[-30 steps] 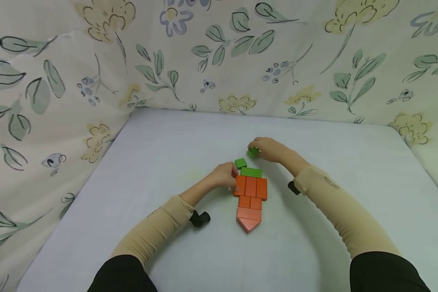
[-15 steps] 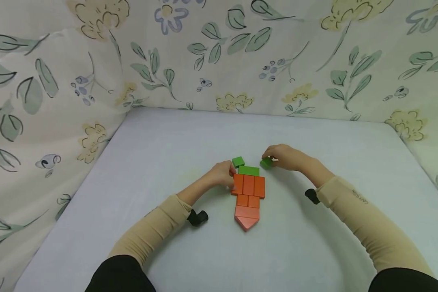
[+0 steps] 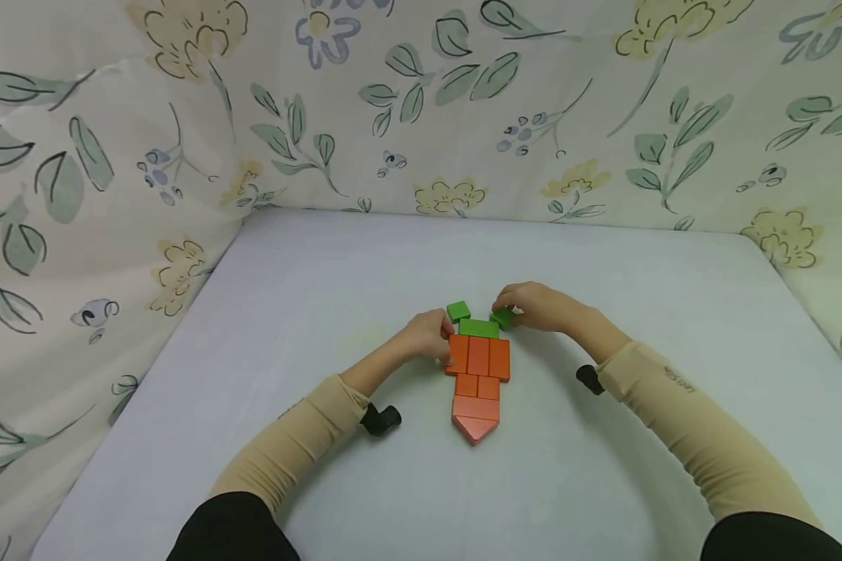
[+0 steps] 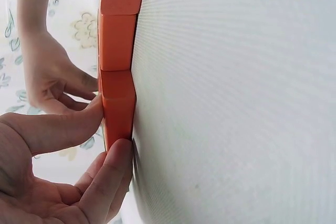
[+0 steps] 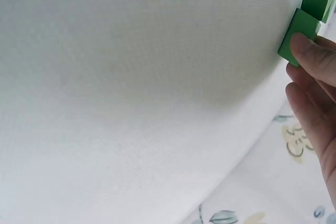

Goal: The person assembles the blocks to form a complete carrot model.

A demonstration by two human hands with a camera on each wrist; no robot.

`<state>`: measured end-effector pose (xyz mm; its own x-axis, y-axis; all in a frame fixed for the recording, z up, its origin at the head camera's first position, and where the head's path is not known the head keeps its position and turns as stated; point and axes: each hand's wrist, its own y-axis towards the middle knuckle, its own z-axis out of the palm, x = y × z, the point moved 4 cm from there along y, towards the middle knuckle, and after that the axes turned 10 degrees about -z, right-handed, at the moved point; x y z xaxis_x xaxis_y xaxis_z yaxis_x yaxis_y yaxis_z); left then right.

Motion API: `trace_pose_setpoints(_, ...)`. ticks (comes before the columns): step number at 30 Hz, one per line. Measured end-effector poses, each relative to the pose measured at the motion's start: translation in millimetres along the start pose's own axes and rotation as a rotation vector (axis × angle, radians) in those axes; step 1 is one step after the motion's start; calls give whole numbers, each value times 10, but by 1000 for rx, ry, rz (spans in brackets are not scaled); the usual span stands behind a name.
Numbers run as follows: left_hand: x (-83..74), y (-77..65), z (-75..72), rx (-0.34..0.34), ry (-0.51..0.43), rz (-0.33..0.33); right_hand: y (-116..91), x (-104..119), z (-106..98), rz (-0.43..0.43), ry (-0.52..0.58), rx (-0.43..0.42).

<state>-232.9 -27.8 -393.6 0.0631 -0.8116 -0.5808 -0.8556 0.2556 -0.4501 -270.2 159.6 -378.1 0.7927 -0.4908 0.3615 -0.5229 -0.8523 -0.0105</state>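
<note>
Orange, pink and green wooden blocks lie flat in a pointed figure in the head view. My left hand [image 3: 428, 335] pinches the left block [image 3: 458, 351] of the three tall orange ones, thumb on its top face and fingertips at its side in the left wrist view. A small green block [image 5: 300, 27] is between the thumb and fingers of my right hand [image 3: 536, 305]. It sits tilted at the upper right corner of the long green block [image 3: 479, 328]. Another small green block [image 3: 458, 312] lies tilted at the opposite corner.
Below the tall orange blocks are two smaller orange blocks [image 3: 466, 386], a pink bar [image 3: 475, 407] and a pink triangle [image 3: 475, 428] pointing toward me. Floral cloth [image 3: 456, 117] rises behind and left of the white table [image 3: 351, 257].
My right hand carries the small green block first rightward and toward me, then back left against the long green block's corner. The left hand keeps its place on the orange block.
</note>
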Motion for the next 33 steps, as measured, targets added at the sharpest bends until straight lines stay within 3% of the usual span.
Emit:
trace_pose_setpoints(15,7,-8,7,8,-20,-8,23,46,11,13,-44,0)
trace_pose_setpoints(22,71,68,26,6,-1,3,26,40,21,41,-47,-4)
trace_pose_setpoints(33,15,-51,7,-12,70,25,21,52,43,4,-52,-48)
